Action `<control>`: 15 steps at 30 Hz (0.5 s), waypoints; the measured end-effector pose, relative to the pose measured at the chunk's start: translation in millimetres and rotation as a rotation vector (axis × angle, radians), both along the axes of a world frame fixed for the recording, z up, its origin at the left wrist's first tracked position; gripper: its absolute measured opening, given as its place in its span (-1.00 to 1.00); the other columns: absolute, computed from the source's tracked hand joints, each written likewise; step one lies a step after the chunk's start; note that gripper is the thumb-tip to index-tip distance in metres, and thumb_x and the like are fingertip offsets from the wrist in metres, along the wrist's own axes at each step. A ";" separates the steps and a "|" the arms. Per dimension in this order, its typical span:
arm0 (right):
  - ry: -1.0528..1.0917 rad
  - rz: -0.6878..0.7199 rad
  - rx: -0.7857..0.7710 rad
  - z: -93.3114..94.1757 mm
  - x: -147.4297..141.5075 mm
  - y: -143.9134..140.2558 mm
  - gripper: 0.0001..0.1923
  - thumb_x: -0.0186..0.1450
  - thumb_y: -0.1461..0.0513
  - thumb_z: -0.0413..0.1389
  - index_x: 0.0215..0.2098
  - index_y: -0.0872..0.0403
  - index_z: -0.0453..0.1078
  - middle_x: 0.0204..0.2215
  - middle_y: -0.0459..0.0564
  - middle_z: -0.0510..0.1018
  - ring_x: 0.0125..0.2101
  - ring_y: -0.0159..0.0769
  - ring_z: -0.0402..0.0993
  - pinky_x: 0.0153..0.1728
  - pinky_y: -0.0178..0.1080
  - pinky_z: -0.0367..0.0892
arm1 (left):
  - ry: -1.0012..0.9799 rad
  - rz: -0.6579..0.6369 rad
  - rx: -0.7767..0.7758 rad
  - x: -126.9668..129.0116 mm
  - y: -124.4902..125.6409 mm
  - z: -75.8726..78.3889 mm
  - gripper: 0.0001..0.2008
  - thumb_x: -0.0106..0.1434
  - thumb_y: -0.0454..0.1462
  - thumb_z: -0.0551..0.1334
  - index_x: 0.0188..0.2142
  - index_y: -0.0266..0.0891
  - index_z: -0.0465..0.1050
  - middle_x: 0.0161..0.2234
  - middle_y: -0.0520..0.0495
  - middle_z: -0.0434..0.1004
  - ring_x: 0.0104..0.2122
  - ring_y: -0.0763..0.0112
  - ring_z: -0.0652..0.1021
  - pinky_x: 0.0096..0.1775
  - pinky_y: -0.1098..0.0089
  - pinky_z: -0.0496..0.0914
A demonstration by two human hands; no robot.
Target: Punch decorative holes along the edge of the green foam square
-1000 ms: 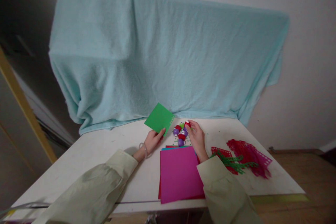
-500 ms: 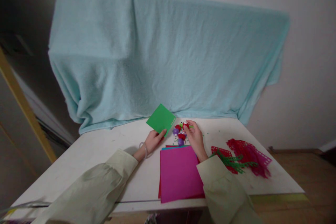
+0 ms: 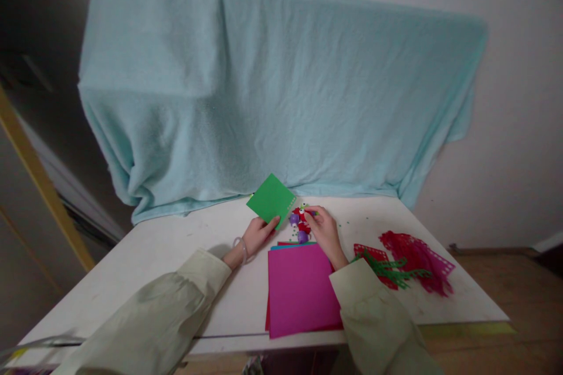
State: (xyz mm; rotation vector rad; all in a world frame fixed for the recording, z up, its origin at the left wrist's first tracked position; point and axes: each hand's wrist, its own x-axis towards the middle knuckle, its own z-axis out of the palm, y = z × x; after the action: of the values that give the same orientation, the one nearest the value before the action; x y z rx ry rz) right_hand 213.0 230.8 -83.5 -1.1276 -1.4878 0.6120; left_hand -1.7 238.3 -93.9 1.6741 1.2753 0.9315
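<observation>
My left hand (image 3: 261, 233) pinches the lower corner of a green paper sheet (image 3: 270, 196), holding it tilted above the table. A row of small punched holes runs along the sheet's right edge. My right hand (image 3: 324, 227) is closed, fingertips on a small red paper punch (image 3: 302, 215), partly hidden by the fingers. Close by are a purple punch (image 3: 294, 220) and another red and purple punch (image 3: 303, 237). Tiny green paper bits lie around them. Below the hands sits a stack of coloured paper with a magenta sheet (image 3: 303, 293) on top.
Cut strips with holes, red (image 3: 398, 249) and green (image 3: 391, 269), lie in a heap on the right of the white table (image 3: 176, 263). A light blue cloth (image 3: 285, 88) hangs behind the table. A metal object (image 3: 57, 341) shows at the front left.
My right hand has shifted slightly left and down with its fingers drawn closer together, and the red punch has moved left toward the sheet. My left hand keeps the green sheet nearly still.
</observation>
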 end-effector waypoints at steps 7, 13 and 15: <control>-0.054 0.041 -0.003 -0.4 -0.4 -0.1 -0.80 0.25 0.15 0.04 -0.27 0.05 0.46 -0.36 -0.02 0.57 -0.41 -0.29 0.49 -0.35 -0.25 0.41 | 0.018 -0.003 0.014 0.0 1.1 -1.1 -0.45 0.21 0.12 0.02 -0.64 -0.26 0.27 -0.74 0.06 0.24 -0.68 0.50 0.25 -0.57 0.46 0.07; -0.120 0.053 -0.018 -0.4 0.5 0.4 -0.83 0.23 0.20 0.06 -0.29 0.05 0.48 -0.36 -0.04 0.58 -0.42 -0.32 0.49 -0.35 -0.28 0.40 | 0.023 -0.007 0.056 0.7 0.2 1.8 -0.48 0.22 0.11 0.02 -0.59 -0.27 0.31 -0.72 0.08 0.25 -0.66 0.50 0.24 -0.56 0.47 0.08; -0.125 0.056 -0.026 -1.1 0.9 1.0 -0.83 0.24 0.21 0.05 -0.29 0.05 0.48 -0.36 -0.04 0.58 -0.43 -0.32 0.49 -0.37 -0.29 0.39 | 0.025 -0.002 0.059 0.7 -0.1 2.6 -0.47 0.22 0.11 0.01 -0.59 -0.27 0.32 -0.73 0.07 0.25 -0.65 0.50 0.24 -0.56 0.46 0.08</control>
State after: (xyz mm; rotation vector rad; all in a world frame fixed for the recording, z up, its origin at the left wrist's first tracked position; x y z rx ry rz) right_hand 213.9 231.8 -84.6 -1.1654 -1.6271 0.6095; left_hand -1.1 238.2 -91.3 1.7376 1.2732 0.9581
